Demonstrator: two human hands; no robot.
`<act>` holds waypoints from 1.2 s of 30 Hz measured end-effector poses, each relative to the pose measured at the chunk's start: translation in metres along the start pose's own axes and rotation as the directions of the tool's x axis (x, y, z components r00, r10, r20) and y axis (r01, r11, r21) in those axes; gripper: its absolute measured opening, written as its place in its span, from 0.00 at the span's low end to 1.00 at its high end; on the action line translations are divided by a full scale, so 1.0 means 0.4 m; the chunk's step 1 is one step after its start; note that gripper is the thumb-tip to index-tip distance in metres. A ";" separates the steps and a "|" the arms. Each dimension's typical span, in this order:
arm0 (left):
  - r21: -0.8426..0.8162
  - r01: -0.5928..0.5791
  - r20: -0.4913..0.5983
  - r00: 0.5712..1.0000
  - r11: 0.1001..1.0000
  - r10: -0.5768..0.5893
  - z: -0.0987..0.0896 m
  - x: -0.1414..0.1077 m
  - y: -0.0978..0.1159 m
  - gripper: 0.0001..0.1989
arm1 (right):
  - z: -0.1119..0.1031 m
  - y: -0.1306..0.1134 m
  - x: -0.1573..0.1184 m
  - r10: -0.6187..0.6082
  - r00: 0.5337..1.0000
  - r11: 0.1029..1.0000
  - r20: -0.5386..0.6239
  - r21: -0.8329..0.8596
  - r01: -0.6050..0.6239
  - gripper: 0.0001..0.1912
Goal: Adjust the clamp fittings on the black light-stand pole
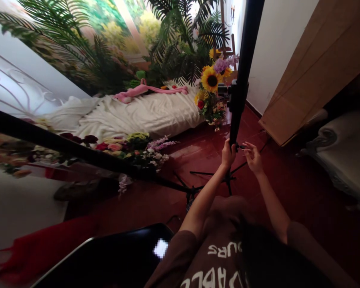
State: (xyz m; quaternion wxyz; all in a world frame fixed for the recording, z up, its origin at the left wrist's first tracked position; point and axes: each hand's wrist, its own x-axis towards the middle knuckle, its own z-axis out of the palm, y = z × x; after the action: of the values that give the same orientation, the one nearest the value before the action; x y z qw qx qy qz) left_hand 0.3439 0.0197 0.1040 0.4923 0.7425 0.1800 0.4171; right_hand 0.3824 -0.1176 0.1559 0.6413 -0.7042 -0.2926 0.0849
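Dark red floor tiles (195,150) run beneath a couch-like form draped in creamy white cloth (150,112), its support mostly out of sight. Rising between the drape and a white wall (267,48), a black tubular stand pole (243,76) leaves the top edge, cut off there; its splayed black legs (229,186) are partly hidden behind the left forearm.

The left hand (228,154) wraps the pole low down, fingers closed around it, forearm slanting up from the lower middle. Just right of the pole, the right hand (253,158) is raised, fingers loosely bent toward a small dark knob (239,147); whether they grip it I cannot tell. Dark shadow swallows part of the brown shirt's pale lettering (222,276).
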 end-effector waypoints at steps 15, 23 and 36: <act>-0.032 -0.004 0.038 0.999 0.999 0.006 -0.004 -0.002 -0.006 0.20 | 0.030 -0.009 0.063 0.143 0.989 0.983 -0.050 0.124 -0.136 0.28; -0.004 0.000 0.061 0.998 1.000 0.000 -0.011 0.000 -0.004 0.22 | 0.036 -0.026 0.117 0.601 0.777 0.597 0.188 0.541 -0.592 0.21; -0.004 0.002 0.077 0.997 1.000 -0.001 -0.015 0.002 0.002 0.22 | 0.006 -0.012 0.128 0.670 0.485 -0.024 0.562 0.669 -0.743 0.15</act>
State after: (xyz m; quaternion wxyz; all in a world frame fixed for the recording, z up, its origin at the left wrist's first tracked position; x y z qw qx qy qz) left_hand 0.3397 0.0235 0.1060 0.5006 0.7570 0.1607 0.3880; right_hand 0.4214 -0.0887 0.1733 0.7500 -0.3120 0.1721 0.5572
